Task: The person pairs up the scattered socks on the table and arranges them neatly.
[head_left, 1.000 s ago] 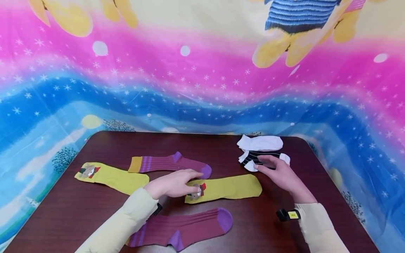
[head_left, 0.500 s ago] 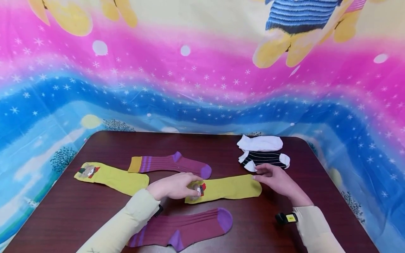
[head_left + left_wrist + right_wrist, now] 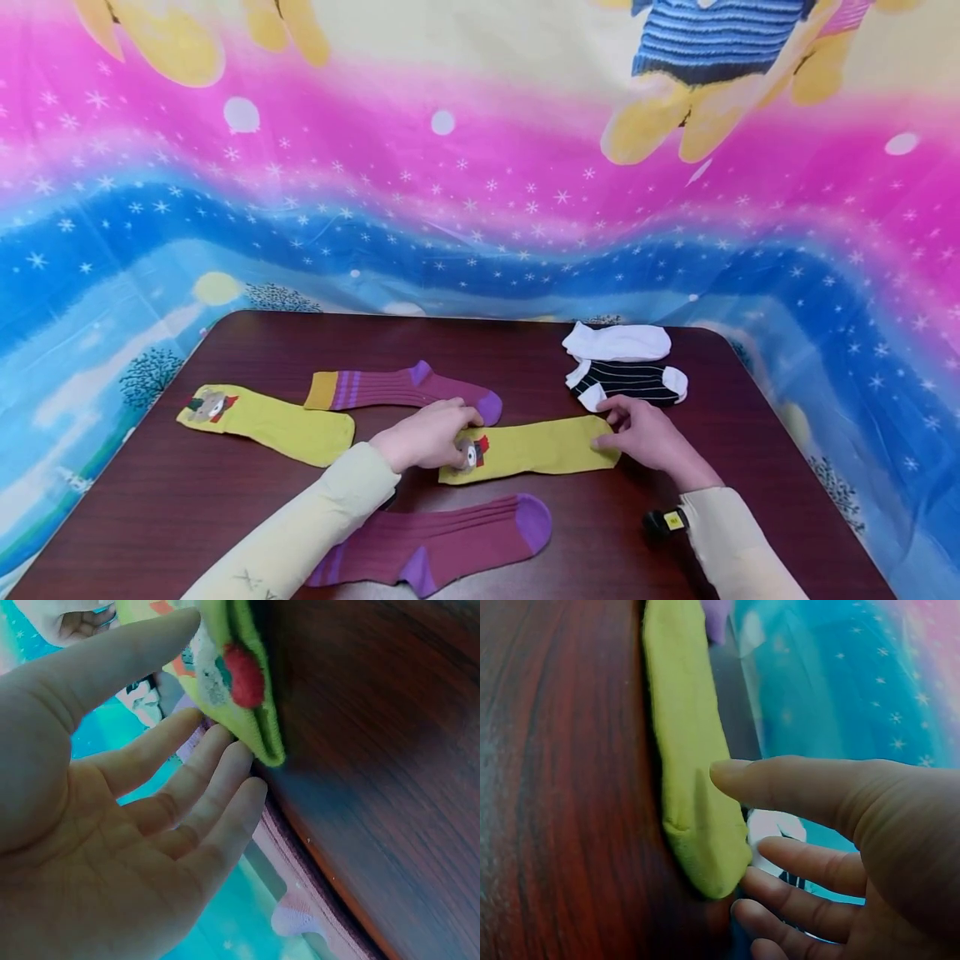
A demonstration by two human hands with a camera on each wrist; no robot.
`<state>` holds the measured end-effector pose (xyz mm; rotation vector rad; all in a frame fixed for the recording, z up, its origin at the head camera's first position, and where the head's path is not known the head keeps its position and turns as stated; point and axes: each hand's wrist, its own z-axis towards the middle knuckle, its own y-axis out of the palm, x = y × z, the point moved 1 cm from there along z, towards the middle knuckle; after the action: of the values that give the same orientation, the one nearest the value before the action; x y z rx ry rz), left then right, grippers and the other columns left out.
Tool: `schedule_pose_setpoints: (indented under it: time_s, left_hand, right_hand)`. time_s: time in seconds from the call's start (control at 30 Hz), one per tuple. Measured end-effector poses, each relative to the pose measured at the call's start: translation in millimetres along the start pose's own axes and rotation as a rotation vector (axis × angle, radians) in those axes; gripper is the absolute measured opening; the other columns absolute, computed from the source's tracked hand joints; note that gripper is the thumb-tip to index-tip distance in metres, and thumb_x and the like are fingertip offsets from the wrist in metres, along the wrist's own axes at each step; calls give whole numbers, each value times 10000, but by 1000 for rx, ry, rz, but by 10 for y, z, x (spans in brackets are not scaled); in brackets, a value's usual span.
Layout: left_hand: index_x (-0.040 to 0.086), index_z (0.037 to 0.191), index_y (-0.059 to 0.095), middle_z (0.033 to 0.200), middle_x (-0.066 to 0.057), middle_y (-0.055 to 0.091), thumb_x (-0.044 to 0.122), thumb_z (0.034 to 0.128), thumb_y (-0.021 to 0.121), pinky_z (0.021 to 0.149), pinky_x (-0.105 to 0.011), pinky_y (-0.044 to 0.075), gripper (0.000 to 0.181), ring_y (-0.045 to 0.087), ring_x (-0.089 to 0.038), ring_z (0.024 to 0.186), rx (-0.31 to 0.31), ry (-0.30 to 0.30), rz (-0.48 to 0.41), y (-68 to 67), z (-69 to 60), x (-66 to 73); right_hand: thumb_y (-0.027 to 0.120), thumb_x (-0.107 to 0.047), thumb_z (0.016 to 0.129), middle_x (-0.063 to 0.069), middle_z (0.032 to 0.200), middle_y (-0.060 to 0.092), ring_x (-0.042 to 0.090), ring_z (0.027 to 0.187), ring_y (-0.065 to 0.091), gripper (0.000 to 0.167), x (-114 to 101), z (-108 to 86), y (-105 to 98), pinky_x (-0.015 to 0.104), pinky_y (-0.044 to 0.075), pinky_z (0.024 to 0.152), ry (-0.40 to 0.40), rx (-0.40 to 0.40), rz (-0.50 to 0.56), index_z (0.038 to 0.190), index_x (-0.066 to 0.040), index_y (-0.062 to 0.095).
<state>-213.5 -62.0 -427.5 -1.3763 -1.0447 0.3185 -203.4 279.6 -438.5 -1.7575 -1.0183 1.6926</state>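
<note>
A yellow sock [image 3: 540,448] with a bear face at its cuff lies flat at mid-table. At its cuff end is my left hand [image 3: 427,437], thumb over the bear patch and fingers along the cuff edge in the left wrist view. By the toe end is my right hand [image 3: 648,437]; its thumb [image 3: 780,780] reaches over the sock, while the fingers stay loosely bent beside the toe. Neither hand visibly pinches the cloth. Another yellow sock [image 3: 277,425] lies to the left, partly overlapping a purple sock [image 3: 390,390] with an orange cuff.
In front lies a second purple sock [image 3: 450,537], its cuff hidden by my left sleeve. At the back right are a white ankle sock [image 3: 622,342] and a black striped one [image 3: 630,379]. A printed cloth [image 3: 480,208] hangs behind the dark wooden table [image 3: 187,517].
My right hand has moved from the black striped sock down and left to the yellow sock's toe. My left hand has shifted slightly right at the cuff. The socks lie where they were.
</note>
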Motion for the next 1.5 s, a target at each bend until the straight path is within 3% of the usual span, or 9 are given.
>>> schedule_pose_setpoints:
  time_s: [0.23, 0.5, 0.63, 0.8, 0.9, 1.03, 1.13, 1.33, 1.5]
  left_hand:
    - [63, 1105, 633, 947, -9, 574, 141, 735, 914, 805, -330, 479, 472, 521, -171, 855, 35, -23, -14, 30, 49, 19]
    - [49, 1094, 640, 921, -7, 558, 148, 708, 940, 800, -339, 487, 499, 530, -180, 847, 32, -58, -37, 29, 66, 24]
    - [48, 1079, 668, 917, -17, 625, 148, 718, 929, 803, -345, 493, 457, 560, -190, 852, 23, -64, -24, 24, 74, 18]
    - [78, 959, 697, 881, 7, 653, 147, 729, 916, 776, -328, 494, 324, 572, -175, 808, 32, -41, 11, 8, 56, 26]
    - [109, 834, 650, 758, 37, 580, 147, 742, 910, 703, -317, 460, 278, 515, -158, 725, 34, -19, 12, 0, 40, 29]
    - [127, 737, 545, 663, 49, 446, 146, 760, 898, 631, -296, 384, 355, 418, -132, 660, 26, -3, -14, 8, 14, 14]
    - [125, 725, 507, 655, 49, 399, 137, 766, 890, 615, -284, 355, 385, 386, -117, 648, 25, 9, -47, 28, 6, -21]
    - [140, 760, 545, 669, 57, 441, 159, 781, 885, 609, -276, 369, 342, 388, -101, 624, 14, 49, -121, 68, 19, -147]
    - [172, 797, 602, 651, 62, 437, 169, 839, 849, 574, -258, 343, 251, 360, -88, 578, -9, 62, -140, 56, 34, -184]
  right_hand:
    - [887, -149, 782, 65, 939, 587, 209, 757, 515, 494, 23, 23, 36, 341, 443, 640, 21, 18, -34, 1216, -41, 676]
    - [873, -140, 784, 49, 848, 556, 212, 737, 502, 429, 21, 45, 41, 350, 423, 647, 11, -6, -12, 1151, -22, 683]
    - [855, -141, 777, 61, 920, 582, 230, 832, 526, 349, 29, 66, 53, 365, 448, 720, -4, -18, -12, 1064, -35, 687]
    - [826, -122, 772, 59, 955, 587, 230, 869, 531, 294, 16, 87, 70, 375, 461, 743, -2, -44, -2, 974, -70, 619]
    - [821, -99, 765, 72, 892, 562, 229, 785, 521, 366, 10, 84, 77, 370, 448, 679, 12, -46, 28, 1050, -50, 596]
    - [816, -69, 771, 83, 819, 544, 227, 689, 509, 483, 13, 66, 91, 358, 436, 616, 32, -42, 73, 1194, -10, 590]
    - [795, -42, 786, 67, 820, 571, 212, 710, 527, 433, 25, 56, 96, 340, 449, 625, 10, -48, 92, 1182, 2, 625]
    - [775, -90, 867, 22, 882, 632, 201, 809, 553, 159, 52, 29, 75, 355, 476, 722, -41, -65, 74, 1016, -61, 731]
    - [776, -182, 909, 29, 963, 672, 202, 865, 570, 168, 52, 16, 35, 357, 492, 744, -45, -9, 57, 1040, -76, 778]
